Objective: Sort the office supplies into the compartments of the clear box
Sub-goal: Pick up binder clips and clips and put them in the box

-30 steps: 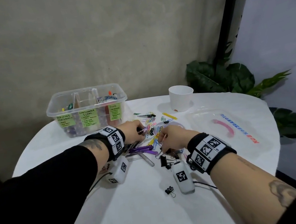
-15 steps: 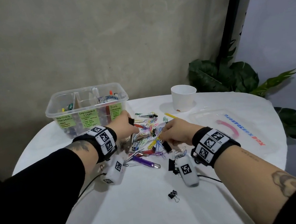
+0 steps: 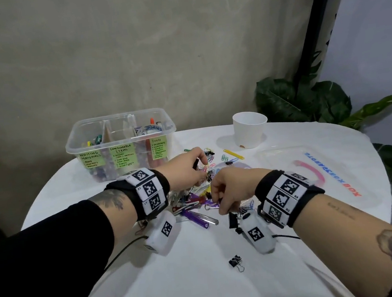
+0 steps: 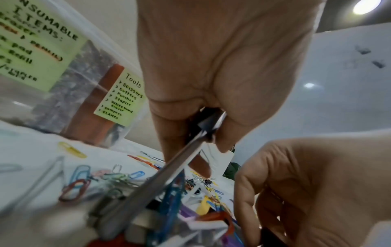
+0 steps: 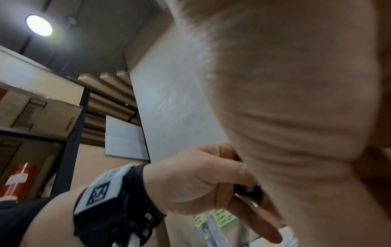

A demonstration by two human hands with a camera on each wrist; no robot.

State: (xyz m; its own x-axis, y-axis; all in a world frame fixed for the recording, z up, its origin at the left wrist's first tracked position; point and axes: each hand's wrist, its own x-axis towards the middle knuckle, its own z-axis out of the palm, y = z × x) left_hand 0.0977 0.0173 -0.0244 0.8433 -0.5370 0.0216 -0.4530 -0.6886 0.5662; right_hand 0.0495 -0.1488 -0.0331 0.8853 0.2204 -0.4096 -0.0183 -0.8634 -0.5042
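Note:
The clear box (image 3: 163, 137) stands at the table's back left, split into compartments with green labels for writing materials, consumables and tools. A pile of coloured paper clips (image 3: 210, 157) and binder clips lies in front of it. My left hand (image 3: 187, 169) hovers over the pile's far side and pinches a black clip (image 4: 208, 123) with a long metal arm. My right hand (image 3: 230, 188) is just to the right with its fingers curled. It pinches a small black binder clip (image 3: 221, 198), mostly hidden. The right wrist view is filled by my blurred palm.
A purple cutter (image 3: 196, 216) and a black binder clip (image 3: 233, 219) lie under my wrists, and another binder clip (image 3: 236, 261) sits nearer me. A white cup (image 3: 249, 128) and a clear lid (image 3: 317, 169) with a pink handle are to the right, with a plant (image 3: 320, 97) behind them.
My left hand has lifted a black clip out of the pile and carried it forward, toward the box. My right hand has curled its fingers around a black binder clip.

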